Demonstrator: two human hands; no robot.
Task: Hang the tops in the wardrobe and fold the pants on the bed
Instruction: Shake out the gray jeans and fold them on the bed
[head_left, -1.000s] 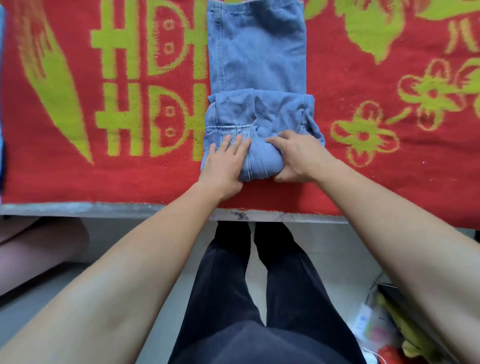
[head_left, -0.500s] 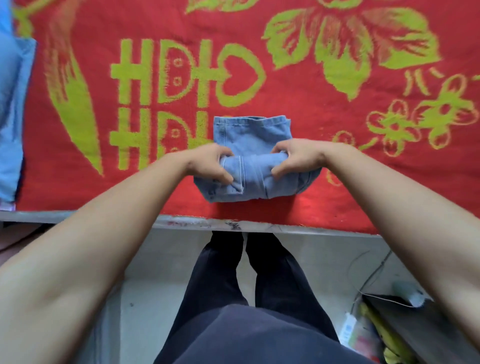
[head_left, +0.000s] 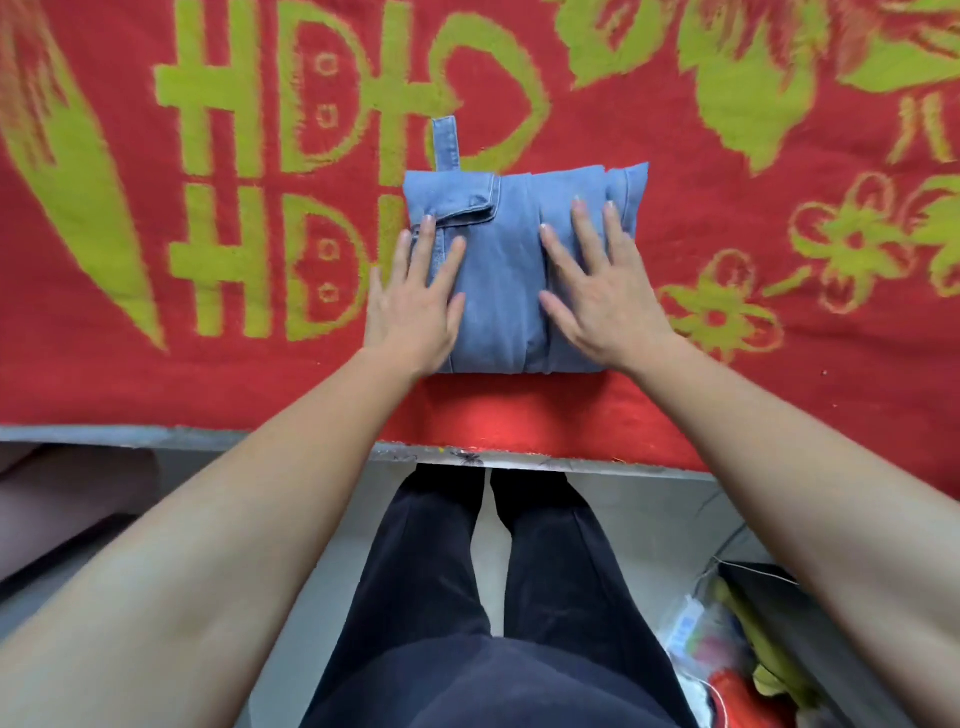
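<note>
The blue jeans (head_left: 511, 280) lie folded into a compact square bundle on the red bed cover (head_left: 156, 379), near the bed's front edge. A narrow denim strap sticks out from the bundle's far left corner. My left hand (head_left: 418, 306) lies flat on the bundle's left side, fingers straight and partly over its edge. My right hand (head_left: 602, 291) presses flat on the bundle's right half with fingers spread. Neither hand grips the cloth.
The red cover carries large yellow-green characters and flower patterns. The bed's grey front edge (head_left: 130, 436) runs across the view just in front of my legs. A heap of bags and small items (head_left: 727, 654) sits on the floor at the lower right.
Both hands gripped the rolled jeans half a second ago. They have let go, and now lie flat on top of the folded bundle.
</note>
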